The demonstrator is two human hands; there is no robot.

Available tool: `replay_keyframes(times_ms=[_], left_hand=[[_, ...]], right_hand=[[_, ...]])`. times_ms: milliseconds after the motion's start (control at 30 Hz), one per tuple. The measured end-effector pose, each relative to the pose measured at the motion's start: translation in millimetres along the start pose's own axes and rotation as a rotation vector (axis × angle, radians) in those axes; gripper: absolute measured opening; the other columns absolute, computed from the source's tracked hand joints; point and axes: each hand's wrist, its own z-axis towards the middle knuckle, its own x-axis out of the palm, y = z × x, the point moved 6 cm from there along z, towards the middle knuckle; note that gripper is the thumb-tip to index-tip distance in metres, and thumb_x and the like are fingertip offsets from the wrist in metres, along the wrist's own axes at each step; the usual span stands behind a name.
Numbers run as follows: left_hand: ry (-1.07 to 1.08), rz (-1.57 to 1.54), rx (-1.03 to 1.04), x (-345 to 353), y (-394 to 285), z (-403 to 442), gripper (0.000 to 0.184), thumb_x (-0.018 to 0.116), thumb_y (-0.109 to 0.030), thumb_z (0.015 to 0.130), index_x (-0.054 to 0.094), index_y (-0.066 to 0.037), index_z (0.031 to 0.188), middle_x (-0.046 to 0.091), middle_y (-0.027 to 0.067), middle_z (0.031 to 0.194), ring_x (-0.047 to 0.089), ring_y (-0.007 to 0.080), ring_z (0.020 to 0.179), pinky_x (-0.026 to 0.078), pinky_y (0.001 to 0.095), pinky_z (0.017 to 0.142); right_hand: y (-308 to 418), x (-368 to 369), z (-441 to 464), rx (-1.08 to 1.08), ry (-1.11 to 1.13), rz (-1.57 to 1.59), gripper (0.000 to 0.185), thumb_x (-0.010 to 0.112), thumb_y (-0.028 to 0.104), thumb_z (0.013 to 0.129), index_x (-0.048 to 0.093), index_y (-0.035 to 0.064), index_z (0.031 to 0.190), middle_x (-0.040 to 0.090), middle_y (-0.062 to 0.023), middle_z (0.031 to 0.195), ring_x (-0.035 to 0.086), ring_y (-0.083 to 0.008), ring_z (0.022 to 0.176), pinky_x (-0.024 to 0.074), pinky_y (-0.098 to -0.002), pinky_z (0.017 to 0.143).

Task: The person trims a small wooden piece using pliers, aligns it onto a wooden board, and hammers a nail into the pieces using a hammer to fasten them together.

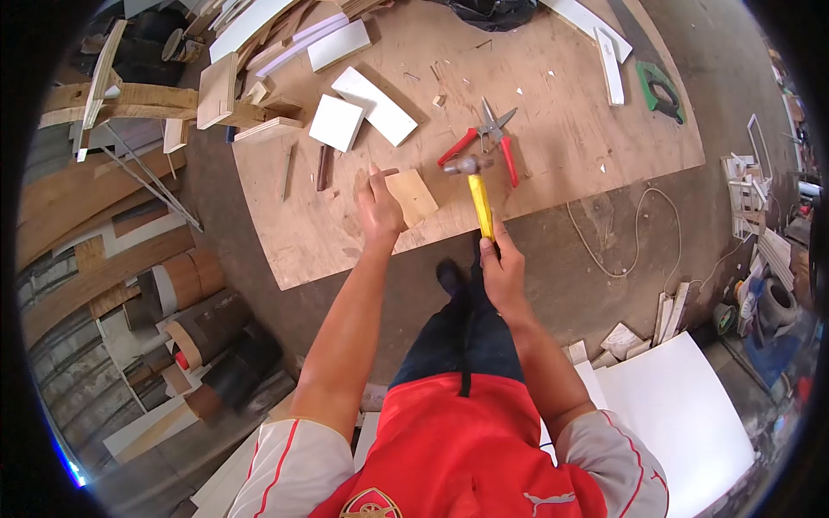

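My right hand (503, 266) is closed round the yellow handle of a hammer (480, 203). The hammer's metal head is raised over the near side of the wooden worktable (302, 246). My left hand (377, 207) grips the left side of a small, light square wooden block (413, 197) near the table's front edge; its fingertips are partly hidden. Just beyond the hammer head lie red-handled snips (492, 129) with their blades apart. A dark brown stick-like tool (324, 168) and a thin chisel-like tool (287, 173) lie left of my left hand.
White boards (376, 105) and a stack of wood strips (302, 39) lie at the back left. A green-handled saw (661, 92) rests at the right edge, near white strips (610, 67). A black plastic bag (496, 13) sits at the back. A cord (637, 233) runs along the floor.
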Motion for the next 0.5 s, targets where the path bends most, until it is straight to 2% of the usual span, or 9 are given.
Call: replay_keyframes(times_ms=[67,133,200,300,367,433,500], left_hand=[[0.012,-0.028,-0.031,-1,-2,-3,0.07,0.037,-0.049,0.114,0.079,0.006,0.109,0.077,0.0234,0.097,0.073,0.0331,0.096,0.054,0.0428,0.092],[0.022,-0.049,-0.053,1,-6,-4,0.07,0.037,-0.05,0.113,0.079,0.006,0.109,0.077,0.0242,0.096,0.073,0.0342,0.095,0.054,0.043,0.092],[0.014,-0.036,-0.003,2,-6,2,0.069,0.038,-0.049,0.113,0.079,0.006,0.109,0.077,0.0242,0.096,0.073,0.0344,0.095,0.054,0.043,0.093],[0.008,0.008,0.022,0,-5,0,0.069,0.038,-0.049,0.113,0.079,0.006,0.109,0.077,0.0246,0.097,0.073,0.0351,0.095,0.054,0.0432,0.093],[0.03,-0.005,0.021,1,0,1,0.068,0.038,-0.048,0.113,0.079,0.005,0.109,0.077,0.0247,0.099,0.073,0.0361,0.097,0.053,0.0437,0.094],[0.092,-0.061,0.02,6,5,9,0.067,0.037,-0.048,0.113,0.08,0.003,0.109,0.078,0.0248,0.101,0.073,0.0374,0.099,0.053,0.0445,0.095],[0.063,0.025,0.03,6,3,8,0.067,0.037,-0.048,0.113,0.08,0.002,0.109,0.078,0.0254,0.102,0.073,0.0384,0.101,0.053,0.045,0.097]], right_hand=[[-5,14,-8,0.115,0.078,-0.026,0.05,0.062,0.012,0.108,0.053,0.0049,0.157,0.077,-0.0196,0.119,0.068,-0.0189,0.098,0.0552,-0.0344,0.09],[-2,19,-11,0.08,0.102,0.013,0.05,0.06,0.012,0.107,0.053,0.009,0.156,0.07,-0.0296,0.13,0.074,-0.0335,0.121,0.0551,-0.0384,0.097],[2,6,-1,-0.031,0.093,-0.055,0.049,0.06,0.012,0.107,0.054,0.009,0.156,0.071,-0.0297,0.128,0.075,-0.033,0.118,0.055,-0.0386,0.098],[-16,2,-1,0.07,-0.012,0.081,0.049,0.06,0.012,0.108,0.054,0.0093,0.156,0.07,-0.0307,0.131,0.072,-0.0271,0.122,0.0534,-0.0384,0.102],[-27,5,-5,0.089,0.017,0.105,0.049,0.06,0.012,0.108,0.053,0.0083,0.156,0.069,-0.03,0.133,0.071,-0.0251,0.123,0.0526,-0.0374,0.102],[-17,4,-8,0.129,0.147,0.073,0.051,0.061,0.011,0.107,0.051,0.0062,0.158,0.069,-0.0283,0.136,0.071,-0.0233,0.123,0.0519,-0.0354,0.102],[-20,5,-5,0.235,0.167,0.157,0.053,0.062,0.012,0.107,0.05,0.0058,0.158,0.068,-0.028,0.139,0.069,-0.0237,0.125,0.0507,-0.0345,0.104]])
